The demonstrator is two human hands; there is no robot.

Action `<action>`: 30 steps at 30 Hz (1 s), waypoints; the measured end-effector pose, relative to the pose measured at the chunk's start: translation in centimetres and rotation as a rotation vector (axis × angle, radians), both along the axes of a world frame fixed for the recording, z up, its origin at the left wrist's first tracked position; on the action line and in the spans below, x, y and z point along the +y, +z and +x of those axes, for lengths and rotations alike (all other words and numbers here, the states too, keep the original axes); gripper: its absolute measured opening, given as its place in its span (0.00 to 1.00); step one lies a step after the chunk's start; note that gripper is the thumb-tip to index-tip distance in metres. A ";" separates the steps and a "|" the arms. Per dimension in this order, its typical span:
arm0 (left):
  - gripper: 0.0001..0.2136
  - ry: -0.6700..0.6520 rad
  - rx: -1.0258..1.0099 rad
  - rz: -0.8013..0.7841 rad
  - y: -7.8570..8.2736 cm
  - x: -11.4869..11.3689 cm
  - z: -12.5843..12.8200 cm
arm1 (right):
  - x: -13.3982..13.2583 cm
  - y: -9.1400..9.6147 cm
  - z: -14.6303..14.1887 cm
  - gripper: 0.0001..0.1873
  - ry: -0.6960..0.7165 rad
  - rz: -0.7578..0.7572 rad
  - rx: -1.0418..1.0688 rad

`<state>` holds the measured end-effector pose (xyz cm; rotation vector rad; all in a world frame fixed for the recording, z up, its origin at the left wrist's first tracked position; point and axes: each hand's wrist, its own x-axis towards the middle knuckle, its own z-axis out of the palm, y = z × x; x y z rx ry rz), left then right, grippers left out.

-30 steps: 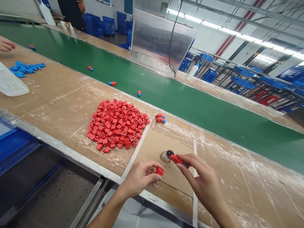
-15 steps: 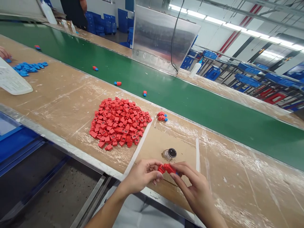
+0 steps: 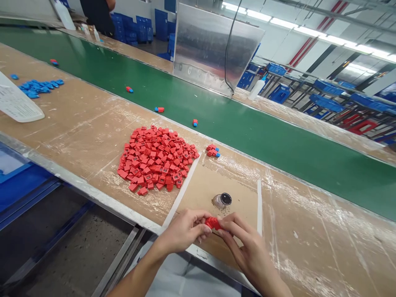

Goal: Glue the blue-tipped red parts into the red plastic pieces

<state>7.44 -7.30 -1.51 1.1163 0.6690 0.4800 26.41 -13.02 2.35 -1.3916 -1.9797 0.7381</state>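
**Both hands pinching a red block**

I have the left hand [image 3: 182, 231] and right hand [image 3: 250, 258] closed on a small red block [image 3: 213, 223] from either side, held over the cardboard [image 3: 241, 202] just below a small jar [image 3: 222, 201]. With a part this small, an even pinch seems best, fingertips square on its faces. The red pile [image 3: 156, 159] lies beyond the left hand. No brand shows; the printed sheet [image 3: 17, 103] is too far off to read.
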 end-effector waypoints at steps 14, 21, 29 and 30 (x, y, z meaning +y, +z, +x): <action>0.10 -0.068 0.002 0.045 -0.1 0.3 -0.3 | -0.4 -0.1 -1.0 0.07 -0.007 -0.010 0.029; 0.15 -0.037 0.004 0.012 -0.3 0.9 -0.7 | -0.4 -0.4 -1.8 0.08 -0.100 0.041 0.071; 0.29 -0.067 0.041 -0.024 1.0 0.7 -4.1 | -1.3 -1.4 -3.7 0.11 -0.274 -0.128 0.322; 0.30 -0.038 0.078 0.009 1.4 0.7 -4.9 | -2.1 -1.4 -3.3 0.12 -0.318 -0.134 0.374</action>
